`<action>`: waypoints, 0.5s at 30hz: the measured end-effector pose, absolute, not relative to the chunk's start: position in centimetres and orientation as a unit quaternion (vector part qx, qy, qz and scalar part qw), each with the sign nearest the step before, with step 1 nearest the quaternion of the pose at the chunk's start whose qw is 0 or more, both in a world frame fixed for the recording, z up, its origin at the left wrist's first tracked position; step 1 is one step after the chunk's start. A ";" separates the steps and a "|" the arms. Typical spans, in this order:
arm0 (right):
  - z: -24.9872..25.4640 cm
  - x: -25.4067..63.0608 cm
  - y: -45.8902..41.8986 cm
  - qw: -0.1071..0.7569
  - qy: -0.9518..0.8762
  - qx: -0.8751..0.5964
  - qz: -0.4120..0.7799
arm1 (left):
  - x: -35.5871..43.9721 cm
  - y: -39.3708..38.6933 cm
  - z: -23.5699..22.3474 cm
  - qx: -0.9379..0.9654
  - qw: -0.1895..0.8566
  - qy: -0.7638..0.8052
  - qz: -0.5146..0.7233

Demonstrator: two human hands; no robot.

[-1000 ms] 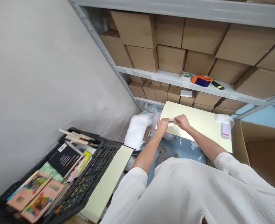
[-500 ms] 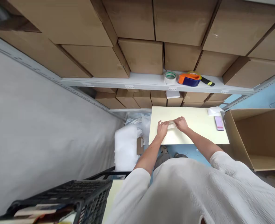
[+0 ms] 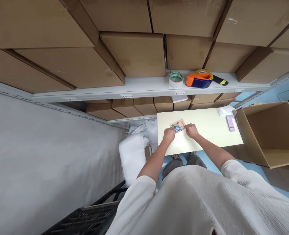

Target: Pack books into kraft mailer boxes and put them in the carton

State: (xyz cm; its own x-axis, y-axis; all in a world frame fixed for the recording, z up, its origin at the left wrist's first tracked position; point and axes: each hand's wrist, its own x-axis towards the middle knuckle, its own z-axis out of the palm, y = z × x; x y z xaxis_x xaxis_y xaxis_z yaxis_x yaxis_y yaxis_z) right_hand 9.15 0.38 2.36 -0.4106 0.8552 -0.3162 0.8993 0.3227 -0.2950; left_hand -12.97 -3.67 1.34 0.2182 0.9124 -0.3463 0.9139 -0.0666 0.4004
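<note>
A small, thin booklet (image 3: 178, 125) with a pink border and a blue and yellow picture lies at a slant above the cream tabletop (image 3: 208, 129). My left hand (image 3: 169, 134) is closed on its lower left corner. At its right edge, my right hand (image 3: 191, 130) pinches it between thumb and fingers. The fingers cover both of these edges, while the picture side faces up. A purple, partly blurred pack (image 3: 231, 123) rests toward the right end of the table, beside a crumpled white wrapper (image 3: 226, 110).
An open cardboard box (image 3: 276, 130) stands right of the table. On the shelf (image 3: 144, 85) ahead are a tape roll (image 3: 176, 79), an orange and blue tape dispenser (image 3: 199, 80) and a black-handled cutter (image 3: 220, 80), with cartons (image 3: 134, 54) behind. White foam sheets (image 3: 132, 158) and a black crate (image 3: 85, 218) are to the left.
The booklet has turned from a pale, lettered side to its colourful picture side, and my hands now grip its lower corners. The view has shifted slightly.
</note>
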 end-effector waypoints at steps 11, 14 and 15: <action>-0.9 7.8 -1.5 0.130 0.795 0.520 -0.284 | -11.9 0.2 -2.2 0.741 0.312 0.591 -0.061; -1.5 7.6 -1.5 0.140 0.789 0.527 -0.284 | -12.0 0.6 -3.0 0.726 0.322 0.603 -0.077; -1.6 7.6 -1.4 0.139 0.788 0.529 -0.282 | -12.1 0.4 -3.2 0.722 0.325 0.605 -0.077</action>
